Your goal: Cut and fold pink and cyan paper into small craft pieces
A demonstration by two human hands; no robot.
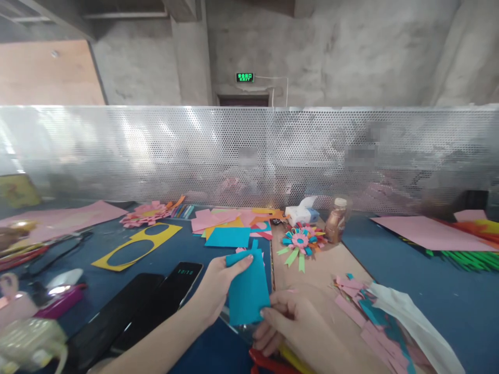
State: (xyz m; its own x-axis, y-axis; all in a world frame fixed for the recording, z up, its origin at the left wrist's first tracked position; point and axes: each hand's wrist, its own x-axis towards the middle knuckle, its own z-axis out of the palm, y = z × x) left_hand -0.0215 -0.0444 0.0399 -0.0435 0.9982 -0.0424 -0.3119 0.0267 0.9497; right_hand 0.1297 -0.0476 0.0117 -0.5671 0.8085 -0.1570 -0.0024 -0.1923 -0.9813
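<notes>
A blue paper piece (249,291) is held up between my two hands, just right of the middle. My left hand (224,278) grips its upper left part, with the thumb flat on the front. At its lower right corner, my right hand (288,319) pinches the paper between thumb and fingers. Red and yellow handles (273,361) show below my right hand, partly hidden by it. Behind the held piece lies another blue sheet (228,237) on a pile of pink and orange paper (216,217).
A paper flower (300,239), a bottle (336,221) and a tissue pack (302,214) stand behind on cardboard (319,265). Paper scraps (384,332) lie right; two black phones (175,291) and a yellow cut-out sheet (158,238) left. A perforated metal panel (175,156) borders the table.
</notes>
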